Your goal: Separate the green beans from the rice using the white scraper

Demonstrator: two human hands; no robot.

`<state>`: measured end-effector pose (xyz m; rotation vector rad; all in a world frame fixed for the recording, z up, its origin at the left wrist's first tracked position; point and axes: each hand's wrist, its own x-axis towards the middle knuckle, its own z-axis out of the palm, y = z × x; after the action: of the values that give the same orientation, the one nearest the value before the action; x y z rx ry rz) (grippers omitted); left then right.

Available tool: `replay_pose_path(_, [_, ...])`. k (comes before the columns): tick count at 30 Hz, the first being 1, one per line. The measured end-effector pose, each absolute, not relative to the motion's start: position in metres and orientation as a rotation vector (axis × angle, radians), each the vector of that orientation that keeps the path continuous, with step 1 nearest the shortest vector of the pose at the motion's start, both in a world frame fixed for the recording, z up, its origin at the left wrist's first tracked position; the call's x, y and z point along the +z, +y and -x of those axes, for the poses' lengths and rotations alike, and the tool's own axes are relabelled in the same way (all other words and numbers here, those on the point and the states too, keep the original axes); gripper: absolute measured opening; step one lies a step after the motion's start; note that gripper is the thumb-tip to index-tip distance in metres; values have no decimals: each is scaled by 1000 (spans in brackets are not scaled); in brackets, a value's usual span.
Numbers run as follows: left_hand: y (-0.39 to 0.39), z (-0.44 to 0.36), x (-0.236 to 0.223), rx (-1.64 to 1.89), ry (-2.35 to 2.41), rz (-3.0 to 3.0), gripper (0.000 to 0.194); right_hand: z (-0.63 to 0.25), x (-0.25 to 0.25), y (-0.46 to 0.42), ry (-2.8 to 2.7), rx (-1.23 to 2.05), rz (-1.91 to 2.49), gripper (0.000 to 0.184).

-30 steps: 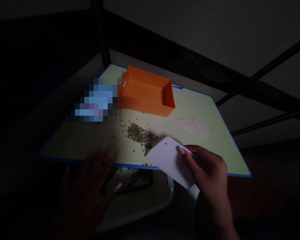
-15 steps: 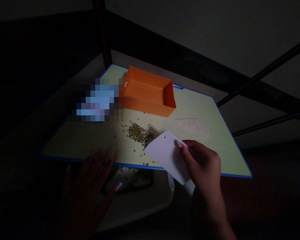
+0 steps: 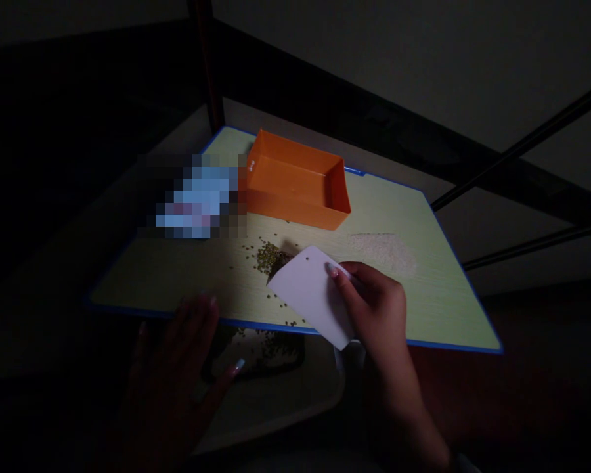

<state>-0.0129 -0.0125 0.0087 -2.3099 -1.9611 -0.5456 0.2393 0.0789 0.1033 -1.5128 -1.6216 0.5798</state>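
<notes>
My right hand (image 3: pixel 374 302) pinches a white plastic scraper (image 3: pixel 312 295) with a small hole near its top corner. The scraper's left edge is at a small heap of green mung beans (image 3: pixel 266 257) on the pale table (image 3: pixel 438 295), and it hides part of the heap. Loose beans are scattered around it. In shadow at the table's front edge, my left hand (image 3: pixel 177 355) is open with its fingers spread and nothing in it. Below the edge sits a dark-rimmed tray (image 3: pixel 280 364) with more beans in it, partly hidden by the table.
An orange open box (image 3: pixel 295 213) stands at the back of the table. A patch of white grains, like rice (image 3: pixel 384 249), lies to the right. At the left is a blurred-out bright rectangle (image 3: pixel 197 200). The table has a blue rim, and the surroundings are dark.
My right hand has moved the scraper left and slightly away from me, against the bean heap, covering more of it. My left hand has stayed almost in place.
</notes>
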Motion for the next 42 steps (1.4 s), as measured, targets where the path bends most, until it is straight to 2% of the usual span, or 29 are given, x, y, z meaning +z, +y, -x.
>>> replay_pose_path(16, [-13,15,4,-546,-1970,2293,73,-230,104,97,-1742,915,1412,23])
replay_pose_path(27, [-11,14,8,-583,-1947,2285,71,-234,106,87,-1764,1015,1366,22])
replay_pose_path(33, [-10,15,5,-596,-1957,2288,73,-264,113,65,-1714,830,1389,19])
replay_pose_path(38, [-12,15,5,-600,-2028,2270,70,-299,111,43,-1438,472,1498,10])
replay_pose_path(42, [-13,15,1,-616,-2034,2264,70,-313,111,33,-1574,191,1455,4])
